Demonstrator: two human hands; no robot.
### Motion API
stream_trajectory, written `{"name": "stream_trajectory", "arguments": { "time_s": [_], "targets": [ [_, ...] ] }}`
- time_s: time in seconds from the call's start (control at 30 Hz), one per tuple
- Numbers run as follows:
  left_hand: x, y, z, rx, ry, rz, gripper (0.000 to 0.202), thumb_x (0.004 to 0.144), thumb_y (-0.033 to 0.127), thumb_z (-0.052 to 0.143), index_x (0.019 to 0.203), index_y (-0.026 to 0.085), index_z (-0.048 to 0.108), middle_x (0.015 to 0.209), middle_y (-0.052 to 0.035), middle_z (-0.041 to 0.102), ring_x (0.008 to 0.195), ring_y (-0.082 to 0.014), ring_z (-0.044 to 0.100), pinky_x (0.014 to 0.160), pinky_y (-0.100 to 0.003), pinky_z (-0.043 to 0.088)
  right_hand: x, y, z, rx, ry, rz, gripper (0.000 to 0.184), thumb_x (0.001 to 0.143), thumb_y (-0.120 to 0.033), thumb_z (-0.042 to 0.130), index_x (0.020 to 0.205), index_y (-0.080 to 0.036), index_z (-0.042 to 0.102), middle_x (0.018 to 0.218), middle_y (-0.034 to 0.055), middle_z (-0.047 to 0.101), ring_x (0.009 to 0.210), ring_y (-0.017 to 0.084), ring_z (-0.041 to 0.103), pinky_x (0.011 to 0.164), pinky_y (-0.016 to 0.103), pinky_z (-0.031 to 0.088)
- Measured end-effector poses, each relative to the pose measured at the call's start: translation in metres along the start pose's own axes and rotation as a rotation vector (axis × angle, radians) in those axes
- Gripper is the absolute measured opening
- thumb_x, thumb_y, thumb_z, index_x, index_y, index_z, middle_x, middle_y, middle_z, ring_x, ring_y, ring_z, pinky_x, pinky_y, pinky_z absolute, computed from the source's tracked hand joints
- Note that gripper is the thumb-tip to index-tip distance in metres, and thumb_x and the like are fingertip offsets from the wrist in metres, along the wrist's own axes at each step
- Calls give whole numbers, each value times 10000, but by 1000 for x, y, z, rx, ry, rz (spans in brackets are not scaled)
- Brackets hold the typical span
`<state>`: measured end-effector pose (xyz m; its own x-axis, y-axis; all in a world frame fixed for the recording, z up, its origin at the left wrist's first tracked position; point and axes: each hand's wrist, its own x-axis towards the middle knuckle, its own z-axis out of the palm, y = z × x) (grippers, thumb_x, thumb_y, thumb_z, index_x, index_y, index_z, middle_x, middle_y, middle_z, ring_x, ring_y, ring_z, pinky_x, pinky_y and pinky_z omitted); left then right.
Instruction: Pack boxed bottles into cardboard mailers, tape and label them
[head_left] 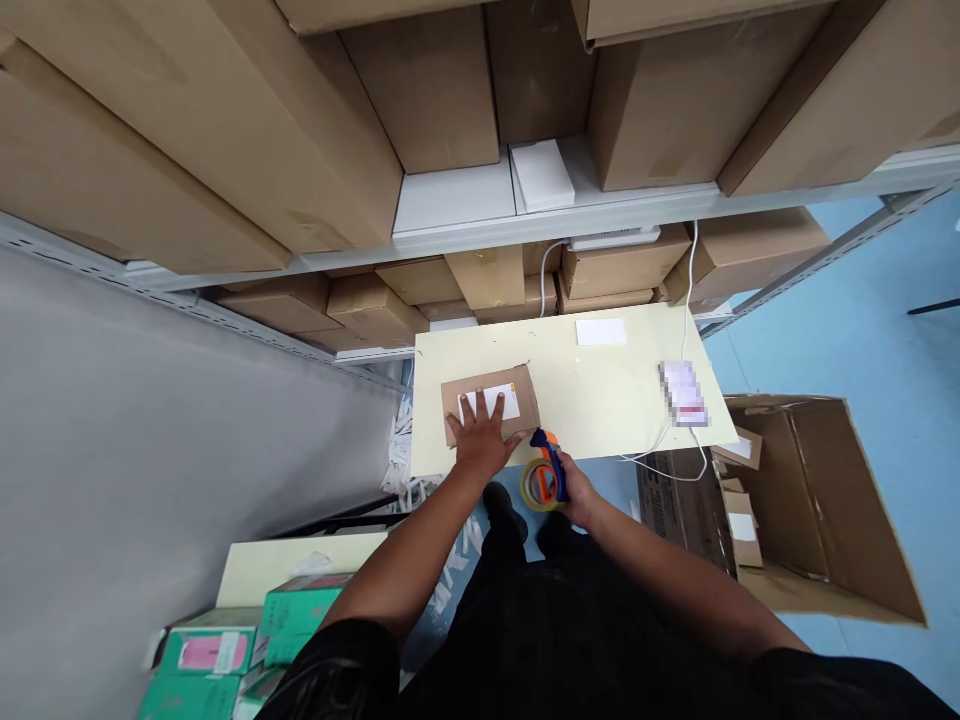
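Two hands, left [480,440] flat on parcel [491,403], right [574,490] gripping tape dispenser [546,478]

The person wears a black short-sleeved top [600,650]. Its sleeves [330,670] end near the elbows, and the forearms below them are bare. Black trousers [525,570] cover the legs, with dark shoes [504,505] below. The left grip [480,435] and right grip [579,492] are bare hands.

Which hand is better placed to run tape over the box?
Right, probably: the right hand grips the tape dispenser beside the box, while the left hand lies flat on it.
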<state>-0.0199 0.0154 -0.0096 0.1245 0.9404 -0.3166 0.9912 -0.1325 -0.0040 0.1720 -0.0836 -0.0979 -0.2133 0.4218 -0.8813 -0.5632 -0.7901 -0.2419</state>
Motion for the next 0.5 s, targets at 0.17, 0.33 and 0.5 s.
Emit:
{"name": "stream_trajectory", "arguments": {
  "time_s": [0.17,0.33,0.5],
  "targets": [
    [-17,-13,-6,16,-17,195,1039,803,813,569,1635,267,272,1688,-182,243,1502,-455,268,1208,-601,187,34,-74,52,66,82,-156,516,955,-630,521,1153,-176,667,901,76,790,806,238,751,737,390,636],
    [-15,-34,2,43,65,335,1041,836,774,569,1633,172,276,1694,-190,222,1579,-411,58,1243,-623,19,48,-144,64,-188,92,-135,506,869,-598,701,1084,-140,694,868,105,780,725,238,739,669,374,633],
    [-13,-28,16,27,61,326,961,904,752,479,1645,195,227,1716,-162,141,1587,-392,0,1204,-698,61,19,-94,17,-159,95,-186,508,881,-608,680,1086,-143,705,952,104,791,810,215,752,723,330,629]
  ]
}}
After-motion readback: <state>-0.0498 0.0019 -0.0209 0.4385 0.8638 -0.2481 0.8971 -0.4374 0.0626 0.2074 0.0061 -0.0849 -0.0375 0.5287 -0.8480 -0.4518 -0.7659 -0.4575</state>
